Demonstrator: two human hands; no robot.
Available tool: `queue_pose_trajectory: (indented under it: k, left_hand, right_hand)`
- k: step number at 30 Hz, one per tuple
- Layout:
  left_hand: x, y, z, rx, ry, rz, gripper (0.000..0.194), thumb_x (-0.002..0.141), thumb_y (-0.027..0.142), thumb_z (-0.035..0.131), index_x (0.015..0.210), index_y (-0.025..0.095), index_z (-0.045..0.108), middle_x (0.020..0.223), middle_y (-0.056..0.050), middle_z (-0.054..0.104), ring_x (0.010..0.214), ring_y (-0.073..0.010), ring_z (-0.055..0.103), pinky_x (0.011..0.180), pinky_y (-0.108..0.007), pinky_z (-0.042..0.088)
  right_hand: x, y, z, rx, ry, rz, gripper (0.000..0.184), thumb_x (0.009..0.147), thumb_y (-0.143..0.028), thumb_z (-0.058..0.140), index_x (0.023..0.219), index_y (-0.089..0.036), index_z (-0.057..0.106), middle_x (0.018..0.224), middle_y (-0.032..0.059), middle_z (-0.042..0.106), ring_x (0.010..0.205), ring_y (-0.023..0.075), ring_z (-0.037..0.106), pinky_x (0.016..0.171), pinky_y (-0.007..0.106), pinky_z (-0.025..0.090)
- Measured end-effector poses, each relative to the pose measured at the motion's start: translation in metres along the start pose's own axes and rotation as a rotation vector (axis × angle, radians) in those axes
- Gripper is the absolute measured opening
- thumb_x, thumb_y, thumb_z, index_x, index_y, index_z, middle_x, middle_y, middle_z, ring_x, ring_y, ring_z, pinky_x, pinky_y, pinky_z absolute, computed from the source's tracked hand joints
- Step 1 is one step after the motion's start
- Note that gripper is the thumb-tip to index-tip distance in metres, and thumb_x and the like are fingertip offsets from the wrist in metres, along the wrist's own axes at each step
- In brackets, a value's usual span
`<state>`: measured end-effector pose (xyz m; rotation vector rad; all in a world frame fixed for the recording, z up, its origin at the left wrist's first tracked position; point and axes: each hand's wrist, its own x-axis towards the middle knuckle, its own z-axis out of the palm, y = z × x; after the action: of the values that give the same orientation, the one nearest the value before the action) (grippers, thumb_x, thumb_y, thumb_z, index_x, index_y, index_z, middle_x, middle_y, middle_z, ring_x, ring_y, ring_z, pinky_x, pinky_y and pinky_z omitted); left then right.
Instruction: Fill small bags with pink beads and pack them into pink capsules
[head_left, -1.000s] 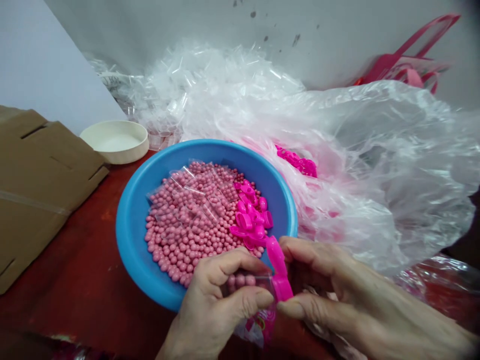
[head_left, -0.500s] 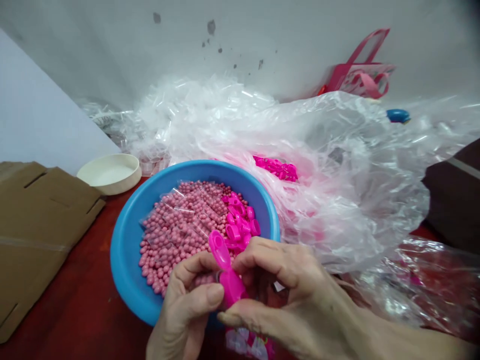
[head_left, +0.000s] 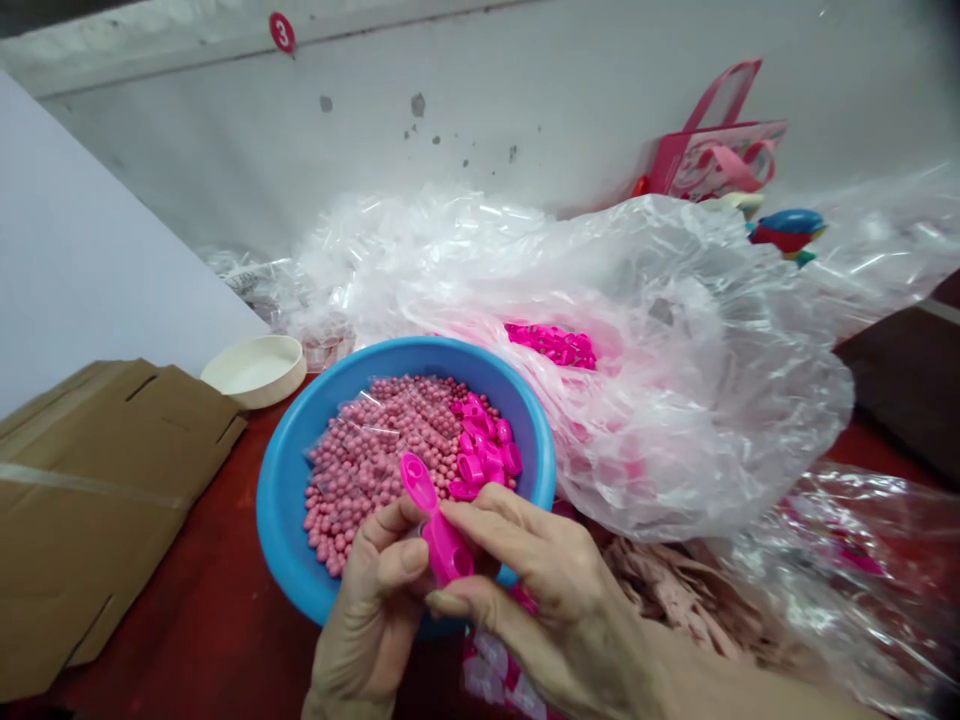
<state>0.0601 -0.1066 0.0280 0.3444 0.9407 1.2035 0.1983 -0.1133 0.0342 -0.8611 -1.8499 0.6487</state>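
Our left hand (head_left: 371,600) and our right hand (head_left: 555,610) pinch a small hot-pink plastic scoop (head_left: 446,550) with closed fingers, above the six o'clock rim of the round blue plastic bowl (head_left: 281,510). It seems light, stiff and a bit slippery, so its thick stem looks best to hold.

A bright pink plastic scoop (head_left: 441,533) tilts upward, pinched between the left hand (head_left: 367,610) and right hand (head_left: 544,600), above a blue bowl (head_left: 279,510).
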Motion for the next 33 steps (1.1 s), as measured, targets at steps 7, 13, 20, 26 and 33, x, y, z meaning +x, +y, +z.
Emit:
queue_pose_trajectory:
  k: [7,13,20,26,33]
  left_hand:
    - [0.006,-0.008,-0.009,0.067,-0.092,0.084,0.029,0.048,0.011,0.084,0.074,0.017,0.073,0.056,0.002,0.071,0.042,-0.0077,0.059,0.041,-0.013,0.047]
    - [0.007,-0.011,-0.011,0.148,-0.188,0.097,0.026,0.058,0.010,0.082,0.080,0.018,0.072,0.067,0.000,0.074,0.056,-0.0102,0.065,0.053,-0.016,0.053]
    - [0.006,-0.014,-0.009,0.226,-0.178,0.172,0.027,0.060,0.010,0.081,0.084,0.017,0.072,0.078,-0.003,0.075,0.071,-0.0145,0.068,0.066,-0.019,0.055]
    - [0.008,-0.013,-0.023,0.324,-0.252,0.122,0.025,0.063,0.011,0.081,0.084,0.019,0.071,0.070,0.002,0.070,0.060,-0.0072,0.060,0.059,-0.013,0.049]
    - [0.006,-0.014,-0.017,0.423,-0.190,0.139,0.021,0.063,0.022,0.081,0.079,0.015,0.070,0.059,0.003,0.059,0.051,-0.0063,0.050,0.049,-0.013,0.042]
  right_hand:
    - [-0.004,0.008,-0.005,0.107,0.057,0.116,0.016,0.084,-0.011,0.056,0.096,-0.016,0.065,0.076,0.0012,0.053,0.068,0.0142,0.053,0.059,0.028,0.043]
    - [-0.003,0.011,-0.013,0.083,0.060,0.194,0.006,0.081,-0.018,0.065,0.085,-0.016,0.069,0.065,-0.0023,0.052,0.058,0.0107,0.050,0.053,0.024,0.040]
    - [0.001,0.007,-0.019,0.009,0.030,0.161,0.007,0.082,-0.015,0.061,0.077,-0.014,0.067,0.066,0.0003,0.055,0.060,0.0117,0.052,0.052,0.023,0.041]
    - [-0.003,0.001,-0.028,-0.018,-0.105,0.377,0.001,0.083,-0.019,0.063,0.082,-0.020,0.063,0.079,-0.0007,0.063,0.074,0.0143,0.059,0.067,0.025,0.046]
    - [-0.018,0.012,-0.026,-0.150,-0.209,0.469,0.009,0.088,-0.028,0.057,0.092,-0.020,0.056,0.089,0.0024,0.059,0.078,0.0167,0.055,0.071,0.029,0.045]
